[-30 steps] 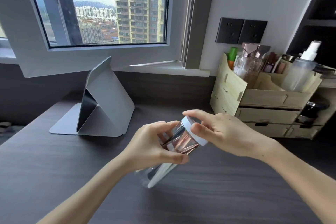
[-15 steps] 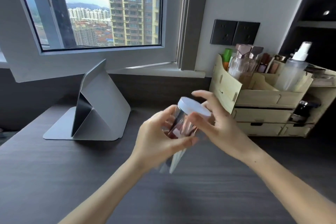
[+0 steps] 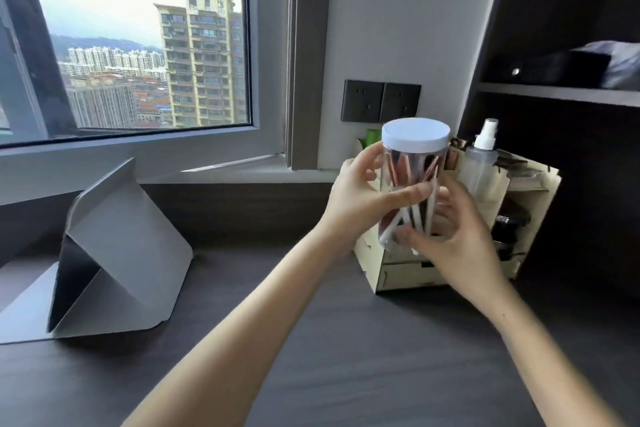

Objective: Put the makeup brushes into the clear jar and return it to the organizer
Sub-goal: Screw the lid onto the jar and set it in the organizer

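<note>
We found the clear jar (image 3: 408, 180) held upright in the air, directly in front of the wooden organizer (image 3: 388, 274) at the right end of the dark desk (image 3: 311, 340). Its white lid (image 3: 415, 134) was seated on top. Inside, the makeup brushes (image 3: 405, 218) stood tilted, white handles down near the base, rose-coloured parts higher up.

The left hand (image 3: 360, 198) gripped the jar's side from the left, thumb laid across the front of the glass, fingers wrapped behind. The right hand (image 3: 453, 239) cupped the lower part of the jar from the right, thumb pressed near the base. Both hands were closed on the jar.

We could not tell whether the jar's base touched the organizer. A spray bottle (image 3: 481, 163) stood in the organizer's top tray, just right of the jar. A grey folded tablet stand (image 3: 117, 253) rested at the left of the desk, well apart, below the window (image 3: 138, 45).
</note>
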`<state>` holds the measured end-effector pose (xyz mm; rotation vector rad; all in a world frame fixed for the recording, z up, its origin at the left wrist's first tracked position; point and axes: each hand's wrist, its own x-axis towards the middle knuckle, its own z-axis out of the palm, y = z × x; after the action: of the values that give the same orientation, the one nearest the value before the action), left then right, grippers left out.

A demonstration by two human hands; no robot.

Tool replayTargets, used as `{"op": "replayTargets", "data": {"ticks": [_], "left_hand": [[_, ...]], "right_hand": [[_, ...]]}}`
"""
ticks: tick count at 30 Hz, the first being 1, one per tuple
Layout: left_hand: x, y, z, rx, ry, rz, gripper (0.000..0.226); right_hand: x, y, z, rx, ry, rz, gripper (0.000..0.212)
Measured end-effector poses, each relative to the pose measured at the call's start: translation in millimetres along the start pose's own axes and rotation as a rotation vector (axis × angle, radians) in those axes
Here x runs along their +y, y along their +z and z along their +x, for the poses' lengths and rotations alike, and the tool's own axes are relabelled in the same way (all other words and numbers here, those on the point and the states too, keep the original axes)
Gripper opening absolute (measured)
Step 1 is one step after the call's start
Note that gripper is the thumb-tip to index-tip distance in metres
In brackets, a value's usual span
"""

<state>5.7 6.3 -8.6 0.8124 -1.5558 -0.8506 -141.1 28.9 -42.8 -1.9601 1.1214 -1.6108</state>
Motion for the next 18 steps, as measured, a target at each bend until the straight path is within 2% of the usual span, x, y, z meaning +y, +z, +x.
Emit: {"op": "replayTargets", "data": {"ticks": [8, 12, 18], "left_hand": [[2.4, 47.9, 62.7, -0.059, 0.254, 0.173, 0.081], [-16.1, 56.8, 78.4, -0.106, 0.242, 0.178, 0.075], [-31.5, 62.0, 95.3, -0.077, 0.199, 0.264, 0.078]], "right_hand": [[45.6, -38.6, 67.5, 0.231, -0.045, -0.095, 0.07], [74.3, -38.4, 76.4, 0.256, -0.008, -0.104, 0.071], [91.2, -38.5, 80.2, 0.221, 0.087, -0.162, 0.07]]}}
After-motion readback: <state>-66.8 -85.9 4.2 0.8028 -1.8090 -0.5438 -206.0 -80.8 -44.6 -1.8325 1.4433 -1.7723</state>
